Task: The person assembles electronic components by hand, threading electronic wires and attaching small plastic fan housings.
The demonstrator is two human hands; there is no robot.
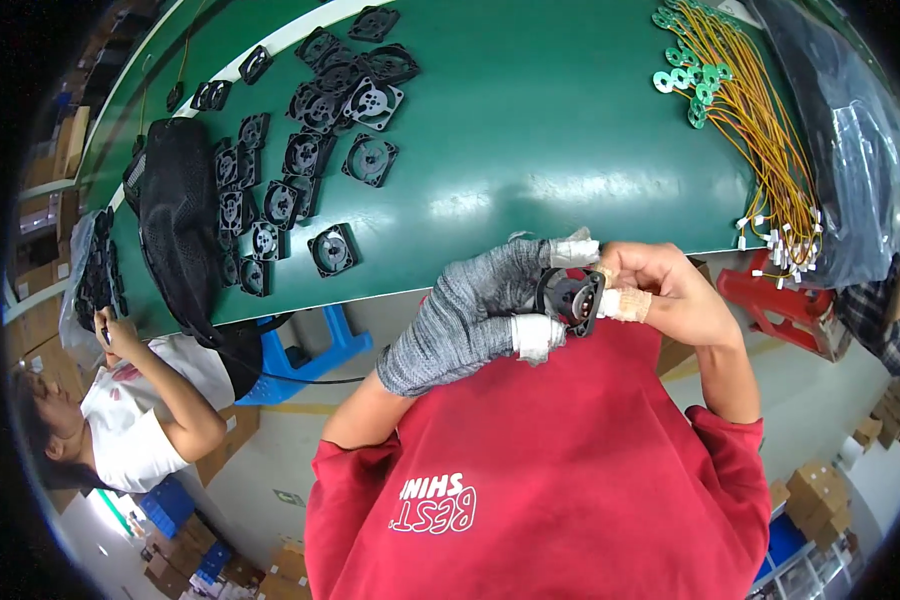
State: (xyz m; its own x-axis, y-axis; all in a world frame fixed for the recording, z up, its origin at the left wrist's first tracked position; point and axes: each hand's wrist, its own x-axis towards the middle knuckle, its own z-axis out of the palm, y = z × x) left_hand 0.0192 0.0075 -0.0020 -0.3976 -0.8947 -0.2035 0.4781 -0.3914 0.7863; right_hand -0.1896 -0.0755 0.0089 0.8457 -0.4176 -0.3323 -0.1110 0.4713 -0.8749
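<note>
My left hand [460, 310], in a grey knitted glove with taped thumb and fingertip, grips a black fan housing [578, 302] in front of my body, just off the table's near edge. My right hand [682, 292] is bare except for tape on its fingers. Its thumb and forefinger are pinched together against the housing's right side; whatever lies between them is too small to make out. More black fan housings [370, 158] lie scattered over the left part of the green table [530, 120], the closest single one [332, 250] to the left of my gloved hand.
Orange-yellow wires [760, 110] with round green circuit boards [705, 92] and white plugs [795, 250] lie at the right, beside clear plastic sheeting [860, 150]. A black mesh bag [178, 220] sits left. Another person [150, 410] works there. Blue [320, 360] and red stools [785, 305] stand below.
</note>
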